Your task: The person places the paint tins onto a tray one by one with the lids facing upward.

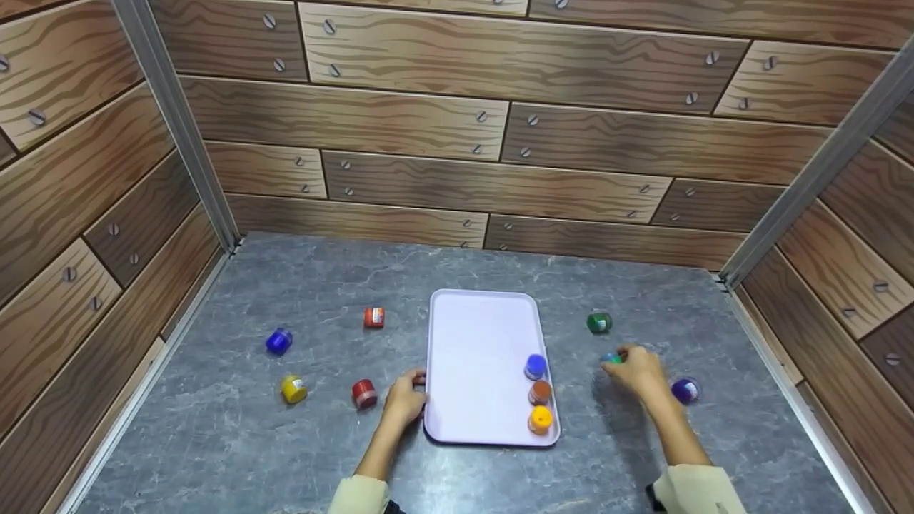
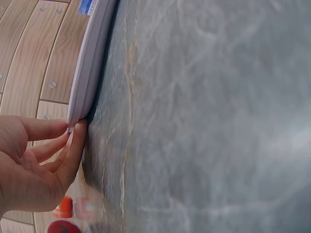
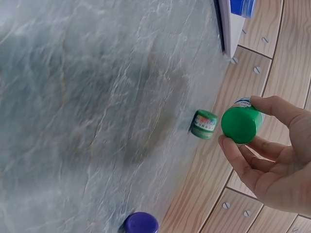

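My left hand (image 1: 405, 400) pinches the left rim of a pale lilac tray (image 1: 478, 357), thumb on one side and fingers on the other in the left wrist view. Right of the tray, my right hand (image 1: 641, 371) holds a small paint jar (image 3: 239, 124) with a bright green end between thumb and fingertips, raised off the table. Along the tray's right side stand a blue jar (image 1: 535, 366), an orange-brown jar (image 1: 540, 392) and a yellow-orange jar (image 1: 540, 420). A dark green jar (image 1: 599, 323) lies beyond my right hand, and a purple jar (image 1: 685, 390) lies to its right.
Left of the tray lie an orange-red jar (image 1: 374, 318), a dark red jar (image 1: 364, 394), a yellow jar (image 1: 293, 389) and a blue jar (image 1: 279, 341). Wood-patterned panels (image 1: 407, 128) enclose the grey marbled table (image 1: 321, 275) at the back and both sides.
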Demonstrator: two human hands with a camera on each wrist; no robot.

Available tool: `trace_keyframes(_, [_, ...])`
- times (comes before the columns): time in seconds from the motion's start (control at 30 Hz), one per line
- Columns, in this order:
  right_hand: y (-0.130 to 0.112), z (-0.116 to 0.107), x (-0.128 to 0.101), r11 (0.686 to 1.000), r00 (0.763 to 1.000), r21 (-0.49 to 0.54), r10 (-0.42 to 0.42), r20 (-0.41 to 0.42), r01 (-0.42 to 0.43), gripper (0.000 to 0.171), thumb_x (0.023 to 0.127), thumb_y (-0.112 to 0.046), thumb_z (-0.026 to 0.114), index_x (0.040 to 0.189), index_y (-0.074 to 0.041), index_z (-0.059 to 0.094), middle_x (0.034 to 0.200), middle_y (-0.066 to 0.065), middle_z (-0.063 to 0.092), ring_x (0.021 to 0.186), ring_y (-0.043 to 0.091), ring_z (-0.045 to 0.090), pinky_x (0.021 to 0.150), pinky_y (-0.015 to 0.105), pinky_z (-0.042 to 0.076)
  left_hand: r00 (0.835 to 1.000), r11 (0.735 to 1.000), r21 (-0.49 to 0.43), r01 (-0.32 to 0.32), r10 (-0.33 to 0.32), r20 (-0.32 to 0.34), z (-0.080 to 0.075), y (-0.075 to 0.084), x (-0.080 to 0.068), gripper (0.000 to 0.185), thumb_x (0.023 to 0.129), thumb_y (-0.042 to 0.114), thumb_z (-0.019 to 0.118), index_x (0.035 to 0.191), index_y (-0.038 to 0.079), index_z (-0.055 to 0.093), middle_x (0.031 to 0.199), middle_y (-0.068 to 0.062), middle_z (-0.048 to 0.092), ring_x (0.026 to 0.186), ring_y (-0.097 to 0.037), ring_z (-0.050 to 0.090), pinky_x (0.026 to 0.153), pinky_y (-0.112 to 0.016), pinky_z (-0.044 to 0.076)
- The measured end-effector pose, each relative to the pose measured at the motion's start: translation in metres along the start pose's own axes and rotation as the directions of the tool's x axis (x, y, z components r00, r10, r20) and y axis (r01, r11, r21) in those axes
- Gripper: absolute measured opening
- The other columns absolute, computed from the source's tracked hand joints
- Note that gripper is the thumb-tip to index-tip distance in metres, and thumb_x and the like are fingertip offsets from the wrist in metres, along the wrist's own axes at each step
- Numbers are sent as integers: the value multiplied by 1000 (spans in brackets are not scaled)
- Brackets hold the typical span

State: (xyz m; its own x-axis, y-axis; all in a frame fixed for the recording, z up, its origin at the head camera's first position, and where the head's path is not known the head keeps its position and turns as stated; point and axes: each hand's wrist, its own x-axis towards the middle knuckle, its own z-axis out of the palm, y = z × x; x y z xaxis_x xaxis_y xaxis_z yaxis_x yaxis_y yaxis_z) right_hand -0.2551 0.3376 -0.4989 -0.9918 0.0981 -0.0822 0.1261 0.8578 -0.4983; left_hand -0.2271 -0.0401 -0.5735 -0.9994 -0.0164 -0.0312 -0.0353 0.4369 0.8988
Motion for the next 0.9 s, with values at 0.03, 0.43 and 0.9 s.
trace_keyframes(0.03, [-2,1,1,1000,1000,-3,-5,-8,5,52,80,-22,66,111,17,52,101,31,58,90,42,56,76,48,47,1000,1000,-3,0,0,0,0,0,0,48,66,-12,52,113,-6,59,97,-11,62,78,-23,56,54,-26,46])
trace_keyframes(0.43, [-14,14,10,997,994,-2,-75,-83,75,45,75,-20,68,102,15,58,98,30,60,89,43,56,77,49,45,1000,1000,27,6,-6,-2,-1,1,0,47,66,-10,53,111,-3,60,96,-8,63,84,-25,56,63,-31,46])
trace_keyframes(0.9, [-29,29,20,992,990,45,-113,-90,117,45,76,-18,69,106,13,58,102,29,59,91,40,56,79,48,45,1000,999,32,11,-11,-6,-2,3,0,47,66,-10,53,112,-4,60,96,-9,63,89,-26,56,68,-33,47])
